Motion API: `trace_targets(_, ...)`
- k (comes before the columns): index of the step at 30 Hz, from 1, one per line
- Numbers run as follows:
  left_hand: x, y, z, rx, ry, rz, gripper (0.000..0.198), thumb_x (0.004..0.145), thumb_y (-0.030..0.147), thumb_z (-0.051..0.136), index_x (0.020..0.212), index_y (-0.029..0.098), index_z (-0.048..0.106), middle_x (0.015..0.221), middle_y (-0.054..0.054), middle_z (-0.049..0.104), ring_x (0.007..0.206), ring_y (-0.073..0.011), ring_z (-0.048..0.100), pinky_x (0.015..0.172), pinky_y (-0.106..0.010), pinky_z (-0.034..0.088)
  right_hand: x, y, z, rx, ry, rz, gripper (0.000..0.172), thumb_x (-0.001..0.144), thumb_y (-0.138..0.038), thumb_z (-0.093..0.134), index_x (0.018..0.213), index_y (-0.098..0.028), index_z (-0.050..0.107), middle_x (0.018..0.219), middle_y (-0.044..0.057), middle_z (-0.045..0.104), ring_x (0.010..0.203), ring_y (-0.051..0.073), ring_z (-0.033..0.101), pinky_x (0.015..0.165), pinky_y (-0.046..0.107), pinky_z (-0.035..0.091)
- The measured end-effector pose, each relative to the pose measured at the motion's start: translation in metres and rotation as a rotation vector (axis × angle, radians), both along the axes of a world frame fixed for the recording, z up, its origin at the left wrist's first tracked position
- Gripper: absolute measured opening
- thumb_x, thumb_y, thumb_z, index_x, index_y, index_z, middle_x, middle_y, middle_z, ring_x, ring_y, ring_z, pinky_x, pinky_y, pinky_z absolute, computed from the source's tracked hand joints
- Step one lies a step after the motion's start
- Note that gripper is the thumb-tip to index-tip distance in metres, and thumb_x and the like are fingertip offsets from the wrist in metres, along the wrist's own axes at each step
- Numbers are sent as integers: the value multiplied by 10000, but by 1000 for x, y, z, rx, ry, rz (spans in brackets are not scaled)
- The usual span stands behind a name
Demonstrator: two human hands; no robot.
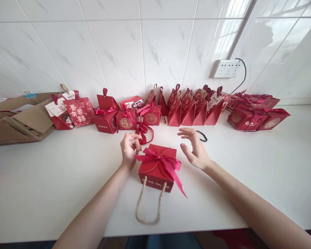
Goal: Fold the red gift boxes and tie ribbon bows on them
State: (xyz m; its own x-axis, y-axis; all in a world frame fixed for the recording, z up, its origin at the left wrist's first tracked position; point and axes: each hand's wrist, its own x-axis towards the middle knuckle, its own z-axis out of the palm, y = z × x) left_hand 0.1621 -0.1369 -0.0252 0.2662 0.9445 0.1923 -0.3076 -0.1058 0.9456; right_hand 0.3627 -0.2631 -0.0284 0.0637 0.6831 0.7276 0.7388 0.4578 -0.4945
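A red gift box (155, 171) with a red ribbon bow (162, 160) on top stands on the white counter (54, 180) in front of me. A beige rope handle (147, 207) hangs from its near side. My left hand (129, 148) hovers at the box's upper left corner, fingers curled loosely beside the ribbon's end, apparently holding nothing. My right hand (194, 147) is open just right of the box, fingers spread and not touching it.
Several red gift boxes and bags (186, 107) line the tiled wall, with more at the right (254, 116). Flattened brown cardboard (18, 119) lies at the far left. A power strip (226, 68) hangs on the wall. A black hair tie (203, 136) lies behind my right hand.
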Motion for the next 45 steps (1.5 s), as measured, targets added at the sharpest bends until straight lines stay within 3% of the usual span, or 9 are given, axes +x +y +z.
trace_targets(2,1,-3,2,66,61,-6,403,808,533,416,635,196,554,371,41,384,361,-116,378,435,-252,321,-3,-2,3,35,-10,49,343,945,-388,384,1236,-207,398,1130,138,487,976,252,563,805,485,500)
trace_targets(7,2,-12,8,220,253,-132,364,766,483,501,559,195,583,489,-1,428,460,-129,378,470,-273,298,-12,-6,8,67,-176,232,560,873,-642,402,1197,-185,421,1056,136,520,975,284,532,783,480,500)
trace_targets(16,1,-14,6,259,286,-92,329,798,433,488,570,207,559,486,17,349,474,-135,341,492,-283,304,-7,-5,9,27,-182,81,381,920,-449,447,1191,-181,435,1039,129,531,910,250,546,739,437,501)
trace_targets(23,3,-15,3,322,195,-174,266,829,395,452,788,191,619,804,-59,626,768,-194,587,715,-312,462,-41,-22,23,273,-311,111,359,923,-440,373,1153,-194,499,1021,135,534,961,292,555,754,470,479)
trace_targets(28,1,-23,5,389,248,-258,302,839,396,429,735,182,615,647,-31,578,590,-164,517,569,-297,404,-64,-26,21,271,-544,266,409,872,-369,496,1201,-127,495,1064,150,627,1012,271,611,881,481,429)
trace_targets(34,0,-26,10,412,256,-223,294,806,384,447,584,201,506,537,9,449,529,-139,413,543,-290,346,-67,-25,22,239,-530,214,400,818,-164,527,1214,-131,479,948,101,683,916,227,649,868,443,422)
trace_targets(37,0,-23,10,414,248,-188,343,809,403,420,528,208,445,519,9,402,523,-143,384,549,-298,337,-66,-26,23,229,-537,196,392,817,-203,530,1196,-107,500,868,93,651,827,221,639,837,458,433)
trace_targets(42,0,-22,12,566,195,-153,194,742,349,496,742,185,599,837,-69,589,871,-228,538,826,-354,423,-65,-28,23,240,-571,170,243,834,-221,558,1058,-128,574,848,88,622,820,208,624,818,448,463)
trace_targets(45,-2,-25,15,659,137,-282,182,749,311,514,799,179,629,1028,-99,611,1096,-270,519,988,-406,383,-66,-29,23,230,-564,191,187,868,-216,537,1040,-152,574,936,99,664,938,209,636,910,459,444)
